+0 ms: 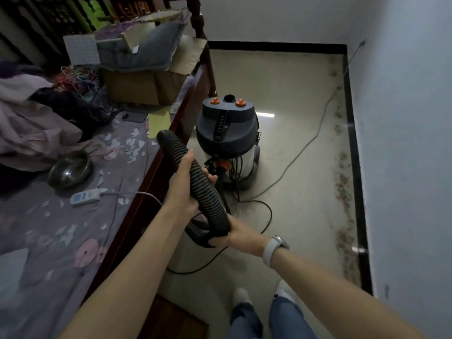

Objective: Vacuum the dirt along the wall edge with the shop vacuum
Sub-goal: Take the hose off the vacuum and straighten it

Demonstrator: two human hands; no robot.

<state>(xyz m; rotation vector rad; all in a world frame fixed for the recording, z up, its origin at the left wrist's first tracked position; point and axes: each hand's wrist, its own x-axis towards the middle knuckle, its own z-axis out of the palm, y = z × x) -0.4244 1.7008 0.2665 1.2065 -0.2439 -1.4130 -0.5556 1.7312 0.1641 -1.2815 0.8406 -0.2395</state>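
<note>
Two forearms reach forward; the left hand (186, 184) wraps its grip around one black ribbed hose (195, 177) mid-length, and the right hand (232, 234) clamps the hose's lower end. One shop vacuum (226, 129) stands on the floor (293, 94) just beyond: dark grey domed top, two orange knobs, one open port, pale drum. One strip of dirt (343, 189) follows the black skirting on the right. Between bed (73, 216) and wall lies open floor crossed by cords.
</note>
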